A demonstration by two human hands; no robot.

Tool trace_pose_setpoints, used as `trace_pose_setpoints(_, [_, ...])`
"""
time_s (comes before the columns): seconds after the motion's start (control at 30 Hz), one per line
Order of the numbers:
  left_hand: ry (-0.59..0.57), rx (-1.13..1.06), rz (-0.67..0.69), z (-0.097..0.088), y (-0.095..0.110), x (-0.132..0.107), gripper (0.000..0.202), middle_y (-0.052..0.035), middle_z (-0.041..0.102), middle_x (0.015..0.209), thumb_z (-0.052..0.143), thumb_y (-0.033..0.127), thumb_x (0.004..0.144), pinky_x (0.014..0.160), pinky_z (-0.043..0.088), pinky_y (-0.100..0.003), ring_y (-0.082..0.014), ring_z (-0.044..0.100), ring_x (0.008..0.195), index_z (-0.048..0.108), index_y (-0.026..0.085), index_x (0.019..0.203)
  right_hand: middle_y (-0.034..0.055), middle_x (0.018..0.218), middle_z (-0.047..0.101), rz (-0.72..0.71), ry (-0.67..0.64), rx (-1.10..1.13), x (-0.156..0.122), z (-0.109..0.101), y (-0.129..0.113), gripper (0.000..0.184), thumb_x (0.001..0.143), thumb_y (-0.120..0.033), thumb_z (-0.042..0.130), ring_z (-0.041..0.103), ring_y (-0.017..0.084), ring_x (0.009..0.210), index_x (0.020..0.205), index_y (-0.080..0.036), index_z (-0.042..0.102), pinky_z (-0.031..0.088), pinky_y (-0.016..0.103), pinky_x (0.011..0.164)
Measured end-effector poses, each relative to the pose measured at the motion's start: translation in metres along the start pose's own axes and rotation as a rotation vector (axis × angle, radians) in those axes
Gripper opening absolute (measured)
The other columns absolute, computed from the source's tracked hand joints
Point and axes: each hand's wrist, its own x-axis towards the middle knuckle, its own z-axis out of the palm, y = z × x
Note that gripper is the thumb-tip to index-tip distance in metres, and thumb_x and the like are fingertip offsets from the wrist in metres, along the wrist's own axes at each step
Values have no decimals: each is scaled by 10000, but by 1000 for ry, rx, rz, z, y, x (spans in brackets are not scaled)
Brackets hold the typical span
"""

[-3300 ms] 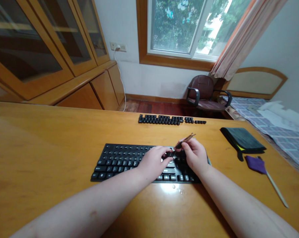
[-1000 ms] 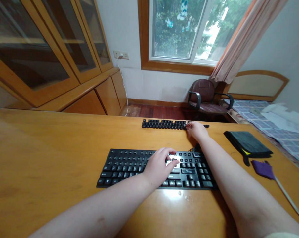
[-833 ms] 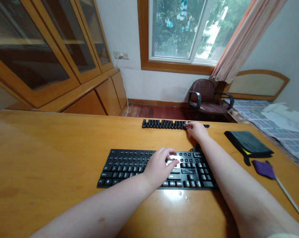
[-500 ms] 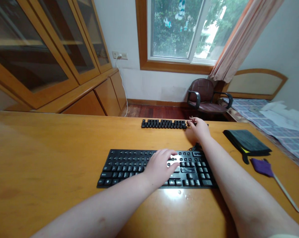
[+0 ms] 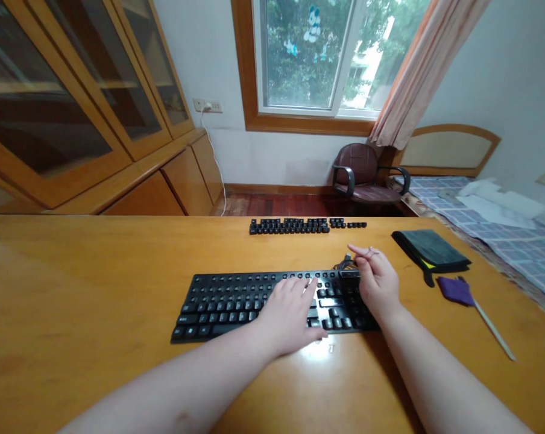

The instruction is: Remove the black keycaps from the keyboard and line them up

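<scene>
A black keyboard lies on the wooden table; its upper keys look small, like bare switches, while larger caps show on the lower rows. My left hand rests over the keyboard's right-middle part, open, fingers spread and thumb toward the front edge. Just above the keyboard's right end is my right hand, its forefinger stretched out to the left and the other fingers curled in. A thin wire-like bit shows by its fingers; what it is I cannot make out. Black keycaps stand in rows along the table's far edge.
A coiled cable lies behind the keyboard. To the right are a dark folded cloth or case and a purple-headed brush-like tool with a pale handle. Beyond the table stands a brown armchair.
My right hand has drawn back from the keycap row toward the keyboard's upper right corner. My left hand's fingers have spread, with the thumb lower. The view has shifted slightly right.
</scene>
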Motion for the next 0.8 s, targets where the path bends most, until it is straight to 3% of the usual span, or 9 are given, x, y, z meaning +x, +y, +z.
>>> trace_pose_setpoints(0.2, [11, 43, -10, 4, -9, 4, 871, -124, 499, 1249, 629, 562, 640, 994, 296, -441, -296, 429, 1132, 315, 155, 1343, 2, 603, 565, 81, -278, 127, -2, 12, 12, 230, 900, -315, 395, 533, 148, 539, 873, -191, 587, 440, 291, 589])
trace_pose_setpoints(0.43, [12, 43, 18, -1, -12, 17, 788, -117, 512, 1226, 612, 596, 656, 971, 321, -440, -293, 444, 1114, 402, 169, 1284, 17, 648, 565, -13, -436, 81, 2, 18, 8, 195, 907, -268, 363, 541, 163, 626, 818, -192, 519, 421, 306, 664])
trace_pose_setpoints(0.57, [26, 18, -56, -4, -6, 33, 476, -81, 597, 1050, 510, 520, 792, 862, 394, -387, -249, 518, 971, 519, 195, 1141, 18, 649, 549, -34, -497, 59, 5, 20, 7, 196, 906, -254, 364, 532, 170, 664, 794, -190, 511, 412, 308, 675])
trace_pose_setpoints(0.8, [124, 105, -44, 9, 0, 42, 208, -61, 616, 881, 549, 353, 815, 797, 395, -364, -225, 530, 877, 583, 169, 907, 14, 661, 549, -49, -546, 56, 6, 25, 7, 169, 884, -229, 422, 528, 160, 673, 760, -187, 528, 411, 281, 645])
